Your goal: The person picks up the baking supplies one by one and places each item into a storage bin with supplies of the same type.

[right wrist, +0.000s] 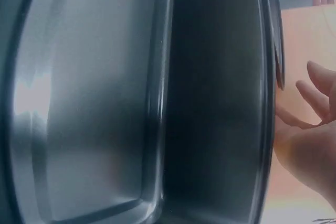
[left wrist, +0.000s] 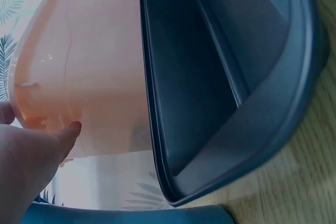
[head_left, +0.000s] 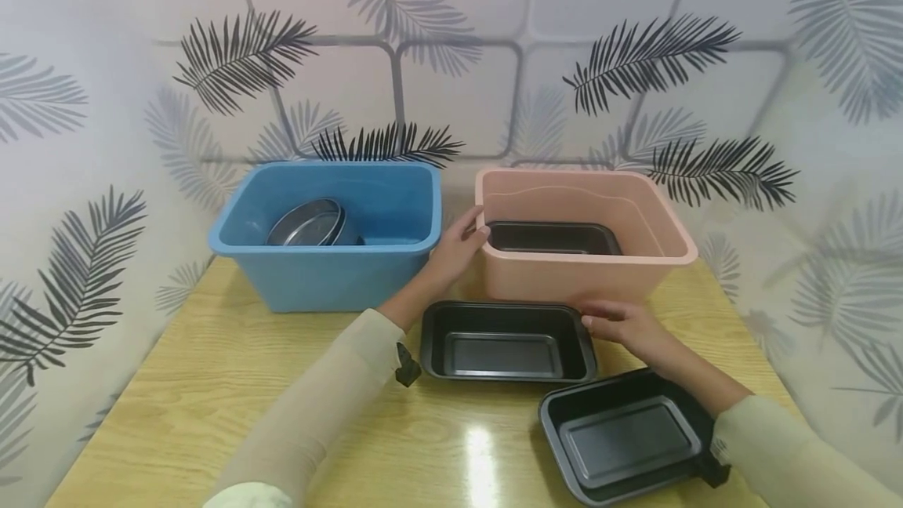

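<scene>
My left hand (head_left: 457,245) holds the left front corner of a pink plastic bin (head_left: 564,281), thumb on the front wall and fingers along the side. A dark loaf pan (head_left: 550,235) lies inside that bin. Below the bin, on the table, sits a second black loaf pan (head_left: 504,355). At this pan's far right corner is my right hand (head_left: 624,324), its loosely bent fingers against the bin's front; in the right wrist view nothing shows between them. Under the right forearm lies a third loaf pan (head_left: 628,437), set at an angle and partly covered by the sleeve.
To the left stands a blue plastic bin (head_left: 331,281), with round metal pans (head_left: 308,224) leaning inside it. Everything rests on a wood-grain table (head_left: 233,382). A wall with a leaf pattern (head_left: 451,100) rises right behind the bins.
</scene>
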### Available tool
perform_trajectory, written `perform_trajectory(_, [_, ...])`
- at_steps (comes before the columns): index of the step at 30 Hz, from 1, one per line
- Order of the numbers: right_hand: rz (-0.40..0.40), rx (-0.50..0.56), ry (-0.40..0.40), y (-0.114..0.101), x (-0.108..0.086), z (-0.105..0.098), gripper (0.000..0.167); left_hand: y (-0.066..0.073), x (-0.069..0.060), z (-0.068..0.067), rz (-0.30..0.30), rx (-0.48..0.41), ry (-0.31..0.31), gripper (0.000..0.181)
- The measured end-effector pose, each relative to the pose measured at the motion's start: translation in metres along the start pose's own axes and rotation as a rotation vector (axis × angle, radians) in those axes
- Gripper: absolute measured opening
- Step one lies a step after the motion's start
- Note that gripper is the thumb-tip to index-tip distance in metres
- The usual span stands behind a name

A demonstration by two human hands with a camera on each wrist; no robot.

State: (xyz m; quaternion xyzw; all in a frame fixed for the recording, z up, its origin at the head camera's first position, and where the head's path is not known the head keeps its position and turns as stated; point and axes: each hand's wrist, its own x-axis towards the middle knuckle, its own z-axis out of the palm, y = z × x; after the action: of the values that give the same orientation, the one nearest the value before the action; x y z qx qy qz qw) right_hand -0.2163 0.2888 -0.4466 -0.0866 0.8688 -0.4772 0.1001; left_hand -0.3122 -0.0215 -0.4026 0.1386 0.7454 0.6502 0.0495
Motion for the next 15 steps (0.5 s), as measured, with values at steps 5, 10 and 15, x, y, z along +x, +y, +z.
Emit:
perform_trajectory(5, [0.057,0.083,-0.112,0.006,0.004,0.002,0.053,-0.001,0.003,-0.002,-0.035,0.004,-0.032,0.054])
perform_trajectory(10, [0.111,0.147,-0.153,0.01,0.009,0.006,0.057,-0.001,0.003,-0.002,-0.037,-0.005,-0.068,0.056])
perform_trajectory(15, [0.146,0.209,-0.165,0.01,0.014,0.011,0.058,-0.002,0.003,-0.002,-0.028,-0.01,-0.071,0.055])
